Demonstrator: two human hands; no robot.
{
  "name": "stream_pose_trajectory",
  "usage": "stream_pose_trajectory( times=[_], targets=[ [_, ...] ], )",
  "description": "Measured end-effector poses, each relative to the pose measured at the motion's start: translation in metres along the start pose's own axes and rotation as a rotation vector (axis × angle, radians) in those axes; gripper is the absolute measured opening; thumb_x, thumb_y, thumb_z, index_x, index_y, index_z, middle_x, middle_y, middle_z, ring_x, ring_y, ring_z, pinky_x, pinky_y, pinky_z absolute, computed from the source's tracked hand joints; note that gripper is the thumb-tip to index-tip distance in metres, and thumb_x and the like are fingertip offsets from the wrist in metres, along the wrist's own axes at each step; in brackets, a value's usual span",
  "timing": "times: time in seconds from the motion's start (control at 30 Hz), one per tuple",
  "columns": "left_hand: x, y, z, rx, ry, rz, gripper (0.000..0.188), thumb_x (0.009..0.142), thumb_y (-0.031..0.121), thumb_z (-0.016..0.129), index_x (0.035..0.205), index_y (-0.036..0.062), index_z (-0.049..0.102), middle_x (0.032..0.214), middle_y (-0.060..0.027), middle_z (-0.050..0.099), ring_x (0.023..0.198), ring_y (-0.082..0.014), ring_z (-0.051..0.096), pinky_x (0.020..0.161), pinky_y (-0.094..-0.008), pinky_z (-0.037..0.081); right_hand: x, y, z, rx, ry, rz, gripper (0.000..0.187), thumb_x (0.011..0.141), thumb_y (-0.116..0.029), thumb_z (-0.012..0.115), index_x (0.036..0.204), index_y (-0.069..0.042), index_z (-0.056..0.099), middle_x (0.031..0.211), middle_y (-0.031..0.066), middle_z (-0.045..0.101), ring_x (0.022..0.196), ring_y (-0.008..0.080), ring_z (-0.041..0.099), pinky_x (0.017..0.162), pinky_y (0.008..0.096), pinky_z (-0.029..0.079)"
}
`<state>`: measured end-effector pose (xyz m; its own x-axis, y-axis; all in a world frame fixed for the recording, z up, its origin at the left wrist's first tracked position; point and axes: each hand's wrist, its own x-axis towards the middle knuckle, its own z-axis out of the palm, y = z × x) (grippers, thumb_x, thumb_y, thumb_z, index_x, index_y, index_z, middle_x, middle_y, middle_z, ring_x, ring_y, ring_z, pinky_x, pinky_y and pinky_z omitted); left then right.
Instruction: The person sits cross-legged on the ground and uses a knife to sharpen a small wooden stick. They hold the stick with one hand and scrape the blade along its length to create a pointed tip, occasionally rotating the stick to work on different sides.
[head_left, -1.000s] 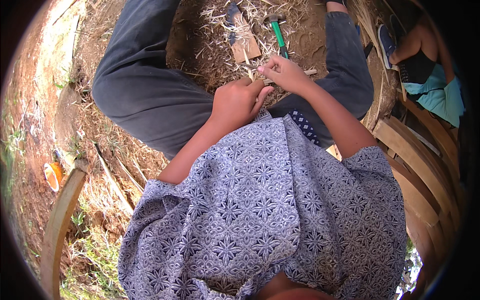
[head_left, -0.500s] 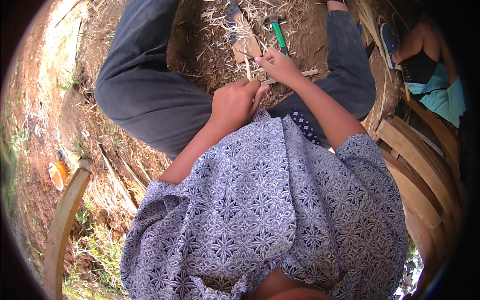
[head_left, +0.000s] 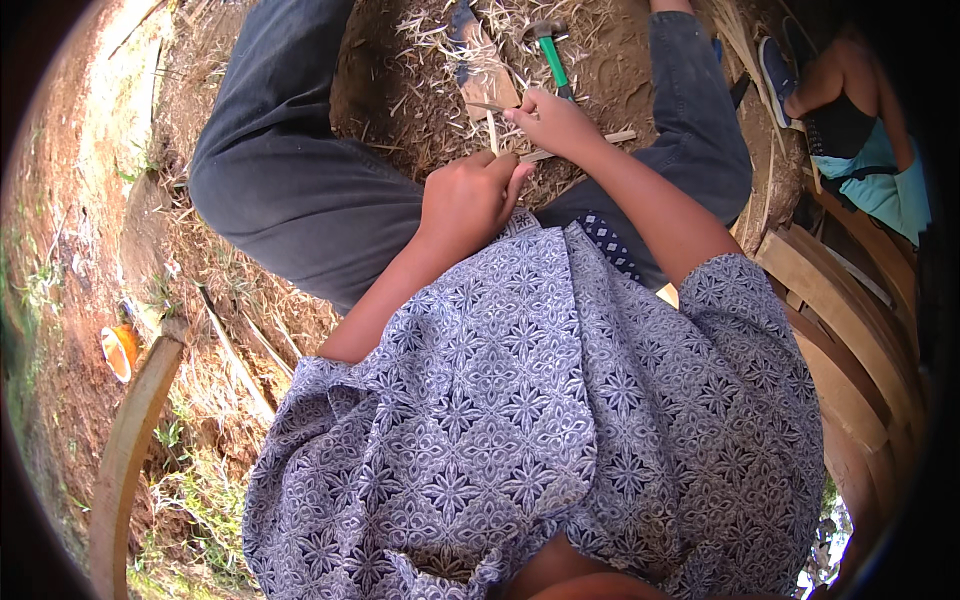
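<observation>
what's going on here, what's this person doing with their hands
The left hand grips a pale strip. The right hand holds a thin blade near the strip's far end; whether they touch is unclear. Past the hands, a green-handled hammer and a flat brown board lie among pale shavings. Another person is at right.

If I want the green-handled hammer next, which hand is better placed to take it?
Probably the right hand: it is closer to the hammer, though it holds a thin blade that would need setting down first. The left hand lies farther off, gripping a pale strip.
</observation>
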<state>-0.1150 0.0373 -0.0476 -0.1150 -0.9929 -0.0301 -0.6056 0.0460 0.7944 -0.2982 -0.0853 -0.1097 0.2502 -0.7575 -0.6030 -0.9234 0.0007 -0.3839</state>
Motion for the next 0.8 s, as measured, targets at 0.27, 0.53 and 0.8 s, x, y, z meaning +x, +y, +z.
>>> stream_pose_trajectory(
  times=[0.27, 0.53, 0.8],
  targets=[
    [0.001, 0.001, -0.002, -0.054, 0.001, -0.016, 0.028, 0.104, 0.026, 0.059, 0.086, 0.0063, 0.068, 0.073, -0.0128, 0.063, 0.067, -0.0357, 0.064, 0.06, -0.047, 0.049, 0.011, 0.025, 0.007, 0.043, 0.029, 0.043, 0.049, 0.091, -0.056, 0.071, 0.096, -0.008, 0.067, 0.086, 0.015, 0.071, 0.082, 0.0309, 0.07, 0.076, 0.0434, 0.053],
    [0.003, -0.003, 0.001, -0.056, 0.009, -0.004, 0.027, 0.103, 0.025, 0.06, 0.086, 0.0054, 0.068, 0.074, -0.0146, 0.064, 0.065, -0.0372, 0.064, 0.06, -0.0476, 0.049, 0.025, 0.034, 0.01, -0.046, 0.023, 0.144, 0.05, 0.092, -0.059, 0.067, 0.1, -0.01, 0.067, 0.093, 0.0134, 0.074, 0.09, 0.032, 0.072, 0.082, 0.0457, 0.054],
    [0.006, -0.007, -0.003, -0.293, 0.095, -0.137, 0.032, 0.106, 0.022, 0.056, 0.084, -0.0012, 0.06, 0.071, -0.0222, 0.058, 0.065, -0.0411, 0.058, 0.061, -0.0453, 0.044, 0.023, 0.061, 0.017, 0.183, 0.142, 0.149, 0.053, 0.094, -0.058, 0.066, 0.098, -0.006, 0.067, 0.084, 0.013, 0.071, 0.082, 0.0283, 0.07, 0.077, 0.0413, 0.054]
  ],
)
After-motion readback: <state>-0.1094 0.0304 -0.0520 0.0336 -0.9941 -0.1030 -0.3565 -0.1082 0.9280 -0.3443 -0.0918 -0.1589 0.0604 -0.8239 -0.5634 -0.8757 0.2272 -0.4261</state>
